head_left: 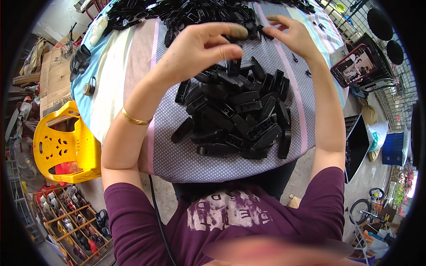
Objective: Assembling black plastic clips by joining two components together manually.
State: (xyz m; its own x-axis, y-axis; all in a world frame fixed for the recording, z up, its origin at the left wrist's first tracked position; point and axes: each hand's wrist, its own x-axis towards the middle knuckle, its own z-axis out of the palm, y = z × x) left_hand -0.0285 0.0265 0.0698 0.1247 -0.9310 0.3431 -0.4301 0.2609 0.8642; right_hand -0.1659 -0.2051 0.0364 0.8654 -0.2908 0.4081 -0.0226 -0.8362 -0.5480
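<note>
My left hand (202,48) is raised over the far side of the near heap of black plastic parts (239,113). Its thumb and forefinger are apart, with a gap between them. Just below the thumb, one dark part (234,66) stands up; whether they touch is unclear. To the right, my right hand (290,35) reaches toward the far heap of black parts (199,15), thumb and forefinger spread. A small black piece (265,33) is at the thumb's tip; I cannot tell whether it is touched. The near heap holds elongated casings lying at many angles.
A patterned cloth (173,159) covers the round table. Small loose black pieces (295,57) lie by the right forearm. A phone (355,65) stands at the right edge. At left are a roll of tape (88,87) and a yellow plastic chair (66,146). A dark cable (155,208) hangs nearby.
</note>
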